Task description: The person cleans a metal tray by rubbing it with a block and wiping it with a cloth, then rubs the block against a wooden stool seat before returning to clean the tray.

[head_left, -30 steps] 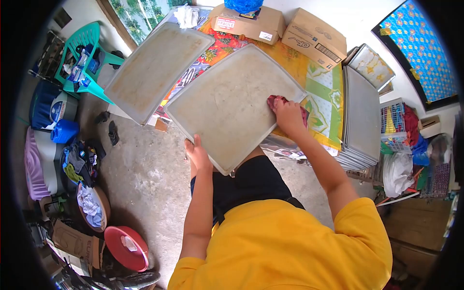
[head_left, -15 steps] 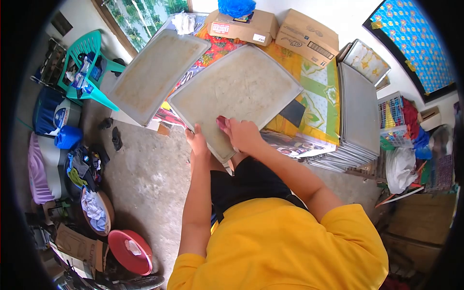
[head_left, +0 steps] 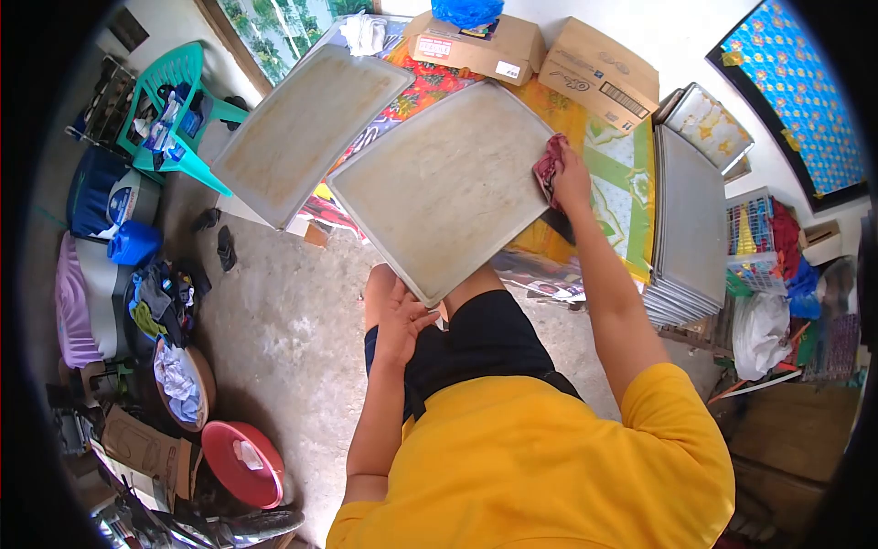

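A flat rectangular metal tray (head_left: 448,183) with stained grey-brown surface lies tilted before me, its near corner over my lap and its far part on the table. My right hand (head_left: 573,181) is closed on a crumpled dark red cloth (head_left: 550,170), pressed at the tray's right corner. At the near corner, my left hand (head_left: 401,325) is open, its fingers apart and right by the rim. A second similar tray (head_left: 311,133) rests to the left, partly over the table's edge.
A patterned tablecloth (head_left: 611,151) covers the table. Cardboard boxes (head_left: 599,73) stand at the back. A tall stack of metal trays (head_left: 686,220) is on the right. Left are a green plastic chair (head_left: 174,110), a clothes pile (head_left: 165,306) and a red basin (head_left: 242,462).
My right hand has moved the cloth from near the tray's closest corner out to its right corner. My left hand has loosened from the left edge and shifted down to the near corner.
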A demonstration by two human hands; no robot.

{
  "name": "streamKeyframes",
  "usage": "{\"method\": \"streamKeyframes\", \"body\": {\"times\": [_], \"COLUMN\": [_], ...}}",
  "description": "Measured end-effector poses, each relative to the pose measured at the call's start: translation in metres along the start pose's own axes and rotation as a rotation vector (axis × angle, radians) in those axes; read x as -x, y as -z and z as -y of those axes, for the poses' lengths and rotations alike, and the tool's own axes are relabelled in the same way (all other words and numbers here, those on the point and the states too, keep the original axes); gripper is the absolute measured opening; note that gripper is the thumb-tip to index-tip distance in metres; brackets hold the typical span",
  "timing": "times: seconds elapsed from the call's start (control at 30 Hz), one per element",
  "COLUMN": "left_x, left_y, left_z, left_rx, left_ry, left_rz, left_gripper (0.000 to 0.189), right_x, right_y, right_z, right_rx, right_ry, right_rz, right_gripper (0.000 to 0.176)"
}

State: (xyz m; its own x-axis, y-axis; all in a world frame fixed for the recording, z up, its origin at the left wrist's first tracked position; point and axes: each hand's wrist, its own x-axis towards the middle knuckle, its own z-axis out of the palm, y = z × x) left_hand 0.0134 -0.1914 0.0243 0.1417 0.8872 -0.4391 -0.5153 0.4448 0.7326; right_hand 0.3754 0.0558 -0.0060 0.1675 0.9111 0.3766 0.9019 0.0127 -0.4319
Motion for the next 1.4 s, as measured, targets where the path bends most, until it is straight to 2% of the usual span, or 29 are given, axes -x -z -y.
{"method": "streamKeyframes", "body": {"times": [0.1, 0.17, 0.2, 0.33, 0.5, 0.63, 0.83, 0.87, 0.97, 1.0, 1.1, 1.2, 1.3, 1.4], "left_x": [0.004, 0.001, 0.000, -0.002, -0.003, -0.004, -0.007, -0.006, -0.011, -0.013, -0.016, -0.023, -0.024, -0.026], "left_y": [-0.016, -0.009, -0.006, 0.000, 0.004, 0.007, 0.009, 0.007, 0.012, 0.012, 0.011, 0.009, 0.007, 0.009], "left_z": [-0.014, -0.016, -0.016, -0.014, -0.014, -0.012, -0.012, -0.013, -0.009, -0.009, -0.005, -0.011, -0.010, -0.009], "left_rx": [0.074, 0.146, 0.181, 0.309, 0.350, 0.324, 0.307, 0.302, 0.195, 0.138, 0.107, 0.057, 0.031, 0.030], "left_ry": [-0.054, -0.021, -0.005, 0.036, 0.090, 0.100, 0.117, 0.123, 0.074, 0.040, 0.038, 0.041, 0.046, 0.080], "left_rz": [-0.042, -0.012, 0.005, -0.016, -0.048, -0.054, -0.039, -0.050, -0.098, -0.095, -0.112, -0.135, -0.169, -0.207], "left_gripper": [0.059, 0.060, 0.061, 0.078, 0.090, 0.082, 0.069, 0.065, 0.043, 0.039, 0.033, 0.030, 0.031, 0.036], "right_x": [0.044, 0.083, 0.100, 0.149, 0.165, 0.163, 0.167, 0.166, 0.153, 0.151, 0.163, 0.159, 0.153, 0.151], "right_y": [0.008, -0.004, -0.005, -0.004, -0.019, -0.013, -0.015, -0.017, 0.035, 0.060, 0.053, 0.051, 0.053, 0.065], "right_z": [0.064, 0.094, 0.111, 0.172, 0.210, 0.216, 0.220, 0.219, 0.219, 0.203, 0.141, 0.107, 0.098, 0.134], "right_rx": [0.025, -0.030, -0.014, 0.098, 0.077, 0.046, 0.020, -0.087, -0.425, -0.400, -0.577, -0.536, -0.371, -0.316], "right_ry": [0.072, 0.217, 0.243, 0.293, 0.362, 0.345, 0.333, 0.336, 0.353, 0.356, 0.122, 0.046, 0.137, 0.347], "right_rz": [0.086, -0.044, -0.019, 0.166, 0.173, 0.215, 0.157, 0.239, 0.023, 0.069, 0.185, 0.095, 0.015, 0.194], "right_gripper": [0.046, 0.046, 0.048, 0.056, 0.055, 0.055, 0.060, 0.055, 0.050, 0.052, 0.051, 0.051, 0.051, 0.062]}}
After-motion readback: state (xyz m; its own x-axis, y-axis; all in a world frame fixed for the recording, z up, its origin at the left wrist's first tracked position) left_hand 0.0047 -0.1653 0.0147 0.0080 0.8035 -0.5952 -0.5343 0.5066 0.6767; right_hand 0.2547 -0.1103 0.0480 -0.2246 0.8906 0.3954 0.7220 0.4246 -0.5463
